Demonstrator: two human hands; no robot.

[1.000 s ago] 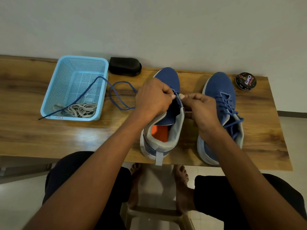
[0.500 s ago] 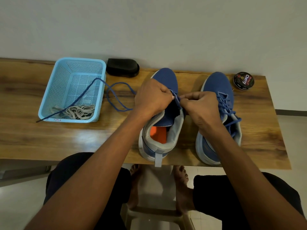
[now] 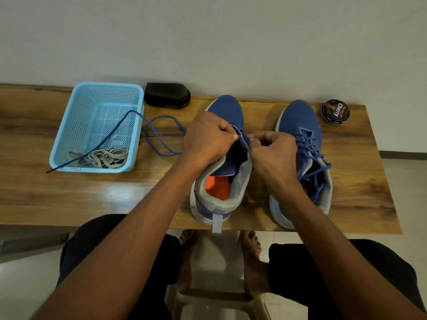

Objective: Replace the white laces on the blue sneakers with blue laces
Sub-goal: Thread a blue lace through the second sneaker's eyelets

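Light blue basket near table's far left w/ white laces in its near end. Blue lace trails over basket rim, loops on table, runs under left hand; the loop sits much as 0.5 s ago. Left sneaker mid-table, heel at near edge. Both hands over its eyelets, fingers curled, pinching blue lace; right hand now a bit further right than before, pinch gap slightly wider. Right sneaker already laced blue, unchanged. Polish tin at far right corner.
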